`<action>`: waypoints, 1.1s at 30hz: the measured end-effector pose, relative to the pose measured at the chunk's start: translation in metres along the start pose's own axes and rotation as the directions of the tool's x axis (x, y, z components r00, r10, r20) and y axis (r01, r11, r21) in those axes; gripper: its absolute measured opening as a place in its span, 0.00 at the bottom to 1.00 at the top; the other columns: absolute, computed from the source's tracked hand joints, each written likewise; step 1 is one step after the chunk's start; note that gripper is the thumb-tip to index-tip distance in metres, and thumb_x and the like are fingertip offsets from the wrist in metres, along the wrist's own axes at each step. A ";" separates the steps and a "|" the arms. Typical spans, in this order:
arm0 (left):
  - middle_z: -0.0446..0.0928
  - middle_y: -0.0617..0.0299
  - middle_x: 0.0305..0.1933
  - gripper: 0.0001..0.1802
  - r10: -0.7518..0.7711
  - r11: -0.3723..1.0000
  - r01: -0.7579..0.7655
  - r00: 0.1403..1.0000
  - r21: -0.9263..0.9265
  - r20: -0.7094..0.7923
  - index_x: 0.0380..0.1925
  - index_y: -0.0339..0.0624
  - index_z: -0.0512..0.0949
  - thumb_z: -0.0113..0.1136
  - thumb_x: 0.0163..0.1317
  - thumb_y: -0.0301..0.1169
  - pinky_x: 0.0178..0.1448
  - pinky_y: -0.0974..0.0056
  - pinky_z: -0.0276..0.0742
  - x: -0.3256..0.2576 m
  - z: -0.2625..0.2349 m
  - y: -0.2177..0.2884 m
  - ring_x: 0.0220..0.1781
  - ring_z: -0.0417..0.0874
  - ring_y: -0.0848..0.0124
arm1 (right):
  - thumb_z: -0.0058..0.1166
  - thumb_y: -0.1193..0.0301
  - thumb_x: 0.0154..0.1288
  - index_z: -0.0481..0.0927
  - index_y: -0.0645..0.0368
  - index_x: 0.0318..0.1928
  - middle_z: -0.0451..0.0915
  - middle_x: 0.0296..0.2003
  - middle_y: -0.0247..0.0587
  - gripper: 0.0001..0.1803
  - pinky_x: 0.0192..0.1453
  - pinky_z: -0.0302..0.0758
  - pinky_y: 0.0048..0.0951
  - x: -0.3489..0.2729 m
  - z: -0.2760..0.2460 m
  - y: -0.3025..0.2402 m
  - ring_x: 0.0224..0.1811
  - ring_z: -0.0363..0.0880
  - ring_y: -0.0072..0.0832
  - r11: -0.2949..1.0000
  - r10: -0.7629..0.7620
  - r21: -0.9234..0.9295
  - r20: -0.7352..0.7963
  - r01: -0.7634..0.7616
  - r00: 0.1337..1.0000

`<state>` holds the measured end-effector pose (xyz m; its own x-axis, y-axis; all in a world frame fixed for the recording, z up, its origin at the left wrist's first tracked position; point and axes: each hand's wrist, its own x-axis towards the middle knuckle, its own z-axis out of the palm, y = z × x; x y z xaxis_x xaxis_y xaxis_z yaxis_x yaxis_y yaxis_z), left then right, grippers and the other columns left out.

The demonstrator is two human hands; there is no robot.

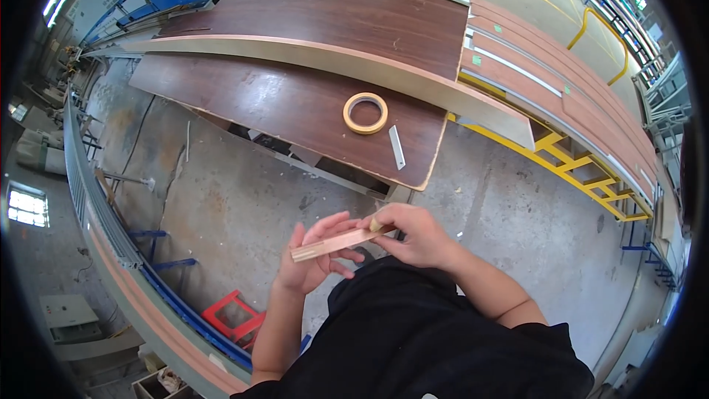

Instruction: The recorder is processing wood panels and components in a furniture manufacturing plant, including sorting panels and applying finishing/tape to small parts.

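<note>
A flat pinkish wooden strip (329, 244) with a pale cut end is held in front of my body. My right hand (413, 233) is closed on its right end, thumb and fingers pinching. A small yellowish bit (375, 226) shows at those fingertips; its kind is unclear. Under and around the strip's left part is my left hand (299, 270), palm up, fingers spread, the strip lying across it. On the brown board table beyond are a roll of yellowish tape (345, 113) and a short whitish metal strip (397, 148), both untouched.
A long pale beam (295, 54) lies across the brown tabletop (244, 92). Pinkish panels (532, 59) on a yellow frame (561, 162) stand to the right. Long profiles (118, 236) on blue supports run along the left, near a red stool (233, 318).
</note>
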<state>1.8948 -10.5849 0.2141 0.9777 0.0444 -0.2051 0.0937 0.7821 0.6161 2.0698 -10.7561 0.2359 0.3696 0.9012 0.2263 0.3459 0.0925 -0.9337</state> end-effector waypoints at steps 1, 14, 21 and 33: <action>0.59 0.44 0.72 0.44 -0.075 0.994 0.076 0.997 -0.080 0.017 0.72 0.41 0.50 0.44 0.66 0.59 0.51 0.51 0.82 -0.001 -0.002 -0.005 0.60 0.75 0.52 | 0.63 0.80 0.56 0.74 0.60 0.39 0.83 0.41 0.43 0.12 0.43 0.80 0.31 0.001 0.000 0.007 0.40 0.83 0.31 1.000 0.004 -0.009 -0.002 -0.004 1.000; 0.67 0.58 0.66 0.36 0.191 0.980 -0.199 0.904 0.020 -0.383 0.72 0.43 0.51 0.52 0.66 0.23 0.68 0.60 0.68 0.021 -0.017 -0.071 0.65 0.71 0.66 | 0.72 0.55 0.45 0.69 0.59 0.60 0.67 0.54 0.51 0.43 0.56 0.68 0.44 0.044 -0.032 0.159 0.57 0.67 0.47 0.560 0.053 -0.540 -0.733 -0.628 0.678; 0.70 0.60 0.61 0.29 0.185 0.979 -0.204 0.911 -0.013 -0.369 0.70 0.46 0.53 0.46 0.71 0.27 0.59 0.60 0.77 0.072 -0.011 -0.077 0.57 0.76 0.68 | 0.70 0.67 0.50 0.66 0.60 0.64 0.78 0.36 0.47 0.41 0.39 0.76 0.32 -0.003 -0.076 0.167 0.34 0.80 0.35 0.770 0.560 0.186 -0.654 -0.610 0.508; 0.72 0.60 0.61 0.33 0.099 0.993 -0.070 0.942 0.099 -0.322 0.74 0.54 0.48 0.42 0.73 0.42 0.32 0.69 0.81 0.169 0.029 -0.096 0.45 0.81 0.70 | 0.62 0.82 0.57 0.65 0.60 0.63 0.77 0.31 0.34 0.33 0.29 0.72 0.18 -0.031 -0.072 0.108 0.30 0.78 0.18 0.597 0.474 0.785 -0.179 -0.165 0.862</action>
<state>2.0568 -10.6705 0.1424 0.8694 0.3192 -0.3771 0.0428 0.7118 0.7011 2.1583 -10.8044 0.1478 0.6368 0.7453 -0.1977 -0.5314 0.2385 -0.8128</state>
